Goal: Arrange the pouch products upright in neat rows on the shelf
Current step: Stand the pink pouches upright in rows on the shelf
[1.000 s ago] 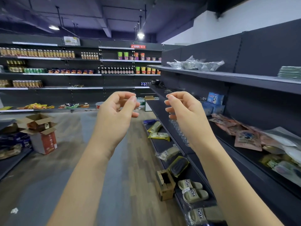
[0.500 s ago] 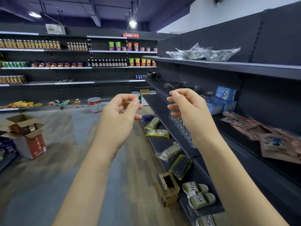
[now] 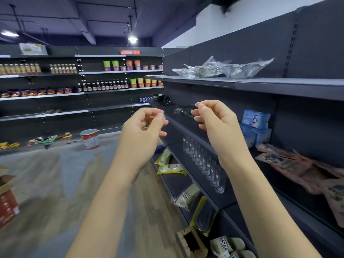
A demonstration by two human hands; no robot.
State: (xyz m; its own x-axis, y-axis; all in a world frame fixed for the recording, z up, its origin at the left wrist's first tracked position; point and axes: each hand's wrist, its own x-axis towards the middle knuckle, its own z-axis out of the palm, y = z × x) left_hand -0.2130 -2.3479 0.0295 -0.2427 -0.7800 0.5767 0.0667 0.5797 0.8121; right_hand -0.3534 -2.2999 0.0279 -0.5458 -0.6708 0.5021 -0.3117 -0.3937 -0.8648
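Currently, the head view shows both hands raised in the aisle, holding nothing. The left hand [image 3: 143, 127] has its fingers loosely curled, thumb close to the fingertips, with no product between them. The right hand [image 3: 214, 120] is likewise loosely curled and empty. The two hands are apart, with a clear gap between them, and neither touches the shelving.

The pouch products [image 3: 297, 164] lie flat and overlapping on the dark shelf [image 3: 305, 207] at the right, well apart from both hands and lower than them. None stands upright; the task appears not yet begun.

Recommended procedure for the step in hand, as a judgement:
- Turn toward the right-hand shelf and lower both hands to the pile.
- Take one pouch at a time from the top of the overlap, gripping near its upper seal, so neighbours are not dragged.
- Seat the base gusset flat before release; a thin pouch will likely topple otherwise.
- Start the row at the back panel and work forward.

Legible writing: the slippers [image 3: 226, 243] at the bottom shelf carry "JOY". A wrapped pack [image 3: 188, 197] above them shows similar lettering, not clearly readable. The red sign [image 3: 130, 52] on the far wall and the pouch prints are too blurred to read.
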